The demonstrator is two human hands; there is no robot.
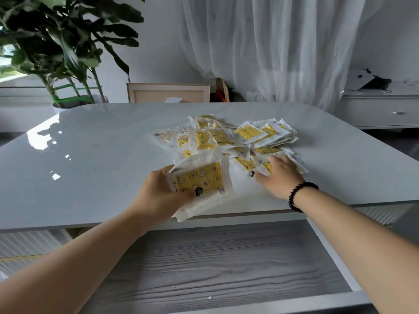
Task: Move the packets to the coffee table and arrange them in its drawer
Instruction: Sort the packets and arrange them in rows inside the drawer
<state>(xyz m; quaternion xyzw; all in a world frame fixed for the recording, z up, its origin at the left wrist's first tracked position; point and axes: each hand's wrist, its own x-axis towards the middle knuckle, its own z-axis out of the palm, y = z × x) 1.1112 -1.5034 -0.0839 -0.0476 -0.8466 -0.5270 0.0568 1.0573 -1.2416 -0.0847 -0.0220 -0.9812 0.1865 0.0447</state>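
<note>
left hand (pixel 158 196): fingers hidden behind the stack of packets (pixel 199 186) it holds, only the thumb shows on top; how many packets in the stack cannot be told. right hand (pixel 277 175): motion-blurred, fingertips lost among the loose pile (pixel 229 137); grip unclear. print on the packets too small to read. lower packets buried under upper ones. drawer (pixel 226 268): front cut off by the bottom edge, back hidden under the table top (pixel 90 155). plant (pixel 63 41) cut off at top and left.

We see the packets (pixel 229 137) heaped on the coffee table (pixel 102 155), the drawer (pixel 226 264) at 6 o'clock before it, the plant (pixel 65 46) at 11 o'clock behind.
</note>
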